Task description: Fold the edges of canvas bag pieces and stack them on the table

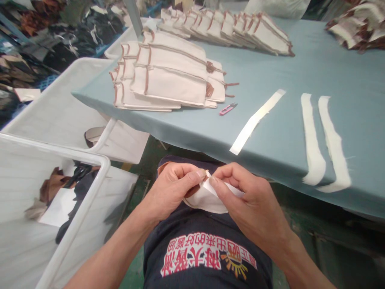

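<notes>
In my lap lies a cream fabric piece (202, 201) with some brown on it, mostly covered by my hands. My left hand (170, 188) pinches its upper edge between thumb and fingers. Close beside it, my right hand (249, 196) is closed with thumb and fingertips on a white strip (211, 188) that lies over the fabric. The fingertips of both hands nearly meet at a small pale end of material. A dark apron (192, 230) with printed red and white lettering is under the work.
On the blue-green table (270, 148) lie stacked cream fabric pieces (171, 84), pink thread snips (227, 109), a white strip (257, 120) and two cloth strips (313, 140). A row of cream pieces (228, 28) lies behind. White bins (102, 160) stand at left.
</notes>
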### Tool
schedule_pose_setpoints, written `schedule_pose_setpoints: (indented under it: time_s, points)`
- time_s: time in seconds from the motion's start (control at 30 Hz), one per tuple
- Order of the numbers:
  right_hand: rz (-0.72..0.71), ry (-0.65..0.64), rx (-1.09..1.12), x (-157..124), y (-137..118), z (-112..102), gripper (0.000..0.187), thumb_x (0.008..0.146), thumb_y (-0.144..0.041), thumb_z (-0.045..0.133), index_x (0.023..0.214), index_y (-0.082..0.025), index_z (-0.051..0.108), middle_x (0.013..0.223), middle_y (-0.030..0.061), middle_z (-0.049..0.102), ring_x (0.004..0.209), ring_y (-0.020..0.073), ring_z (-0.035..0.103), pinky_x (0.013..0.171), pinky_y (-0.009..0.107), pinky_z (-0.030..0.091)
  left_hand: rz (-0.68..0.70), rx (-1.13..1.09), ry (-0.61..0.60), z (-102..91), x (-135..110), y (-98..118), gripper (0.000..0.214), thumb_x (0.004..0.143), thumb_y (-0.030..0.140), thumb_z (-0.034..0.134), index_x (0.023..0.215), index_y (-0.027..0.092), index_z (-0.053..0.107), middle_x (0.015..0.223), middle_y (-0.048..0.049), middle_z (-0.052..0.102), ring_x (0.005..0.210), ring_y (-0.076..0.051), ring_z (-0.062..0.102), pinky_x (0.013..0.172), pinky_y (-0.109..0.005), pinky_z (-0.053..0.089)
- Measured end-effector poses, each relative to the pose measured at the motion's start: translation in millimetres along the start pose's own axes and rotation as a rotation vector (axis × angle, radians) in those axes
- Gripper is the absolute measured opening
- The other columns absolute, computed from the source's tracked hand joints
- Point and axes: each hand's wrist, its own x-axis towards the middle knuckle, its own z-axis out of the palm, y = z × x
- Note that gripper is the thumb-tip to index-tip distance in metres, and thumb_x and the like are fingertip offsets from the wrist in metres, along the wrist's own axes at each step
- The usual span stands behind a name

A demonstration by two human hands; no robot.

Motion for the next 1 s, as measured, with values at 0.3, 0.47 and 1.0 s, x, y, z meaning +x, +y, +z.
schedule_pose_setpoints:
  time_s: [0.3, 0.47, 1.0]
  points:
    - [-0.081, 0.083, -0.072, -3.8, 3.7, 5.2, 0.011, 0.093, -0.026, 0.06, 0.083, -0.022, 0.064, 0.066, -0.0024, 0.072, 0.05, 0.0122, 0.06, 0.049, 0.022, 0.037, 0.015, 0.009, 0.001, 1.5, 0.7, -0.6, 0.039, 0.085, 0.041, 0.065, 0.058, 0.016, 0.051, 0.055, 0.0051, 0.036, 0.053, -0.008, 0.027, 0.048, -0.024, 0.02]
    - [-0.171, 0.121, -0.091, -2.7, 7.9, 6.4, 0.009, 0.093, -0.023, 0.061, 0.086, -0.022, 0.065, 0.069, -0.0036, 0.073, 0.054, 0.0113, 0.064, 0.053, 0.022, 0.04, 0.026, 0.006, -0.004, 0.6, 2.2, -3.7, 0.04, 0.086, 0.042, 0.064, 0.058, 0.016, 0.05, 0.057, 0.0052, 0.035, 0.053, -0.008, 0.027, 0.048, -0.023, 0.02]
    - [-0.158, 0.063, -0.032, 3.8, 11.5, 7.3, 0.009, 0.093, -0.02, 0.061, 0.084, -0.021, 0.061, 0.069, -0.0046, 0.07, 0.053, 0.0095, 0.06, 0.052, 0.021, 0.037, 0.009, 0.03, 0.018, -0.4, 5.8, -7.0, 0.04, 0.084, 0.041, 0.066, 0.057, 0.017, 0.051, 0.054, 0.0056, 0.035, 0.051, -0.007, 0.026, 0.048, -0.024, 0.019]
